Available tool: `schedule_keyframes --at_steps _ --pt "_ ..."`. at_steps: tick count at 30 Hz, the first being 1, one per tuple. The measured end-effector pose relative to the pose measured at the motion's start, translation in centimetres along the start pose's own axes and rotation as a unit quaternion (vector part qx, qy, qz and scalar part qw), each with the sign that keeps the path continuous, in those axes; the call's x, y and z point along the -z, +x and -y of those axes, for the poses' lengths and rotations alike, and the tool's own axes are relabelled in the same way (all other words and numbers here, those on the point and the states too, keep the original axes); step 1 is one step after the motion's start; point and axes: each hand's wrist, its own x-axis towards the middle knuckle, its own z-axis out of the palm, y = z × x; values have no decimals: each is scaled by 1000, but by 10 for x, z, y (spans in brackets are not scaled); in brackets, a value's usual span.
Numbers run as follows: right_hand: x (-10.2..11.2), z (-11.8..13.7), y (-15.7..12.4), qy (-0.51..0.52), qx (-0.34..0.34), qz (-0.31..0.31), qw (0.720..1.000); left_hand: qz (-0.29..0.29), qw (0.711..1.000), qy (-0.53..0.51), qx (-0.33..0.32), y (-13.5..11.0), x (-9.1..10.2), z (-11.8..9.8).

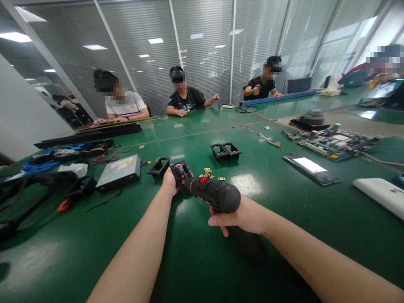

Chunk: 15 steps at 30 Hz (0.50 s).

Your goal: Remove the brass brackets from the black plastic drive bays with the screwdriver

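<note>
My right hand [244,216] is closed round the grip of a black electric screwdriver [213,194] with a red switch, its tip pointing at a small black plastic part [181,172]. My left hand [169,182] holds that part steady on the green table [284,219], fingers wrapped round it. Several small brass pieces [210,173] lie just right of the part. A similar black bracket [159,166] sits just left of my left hand, and a double black bracket [225,150] lies farther back.
A grey optical drive [119,171] and black cables and tools [47,185] lie left. A phone [311,168], a circuit board [334,143] and a white device [378,194] lie right. Three people sit along the table's far side.
</note>
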Motion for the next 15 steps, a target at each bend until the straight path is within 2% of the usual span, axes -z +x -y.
schedule_keyframes --at_steps 6,12,15 --pt "0 -2 0 1 5 0 1000 -2 999 -35 16 0 0 0" --pt "1 -4 1 1 10 2 1000 6 1000 -7 13 -1 -1 -1" --pt "1 -5 2 2 9 3 1000 10 999 -34 12 0 0 0"
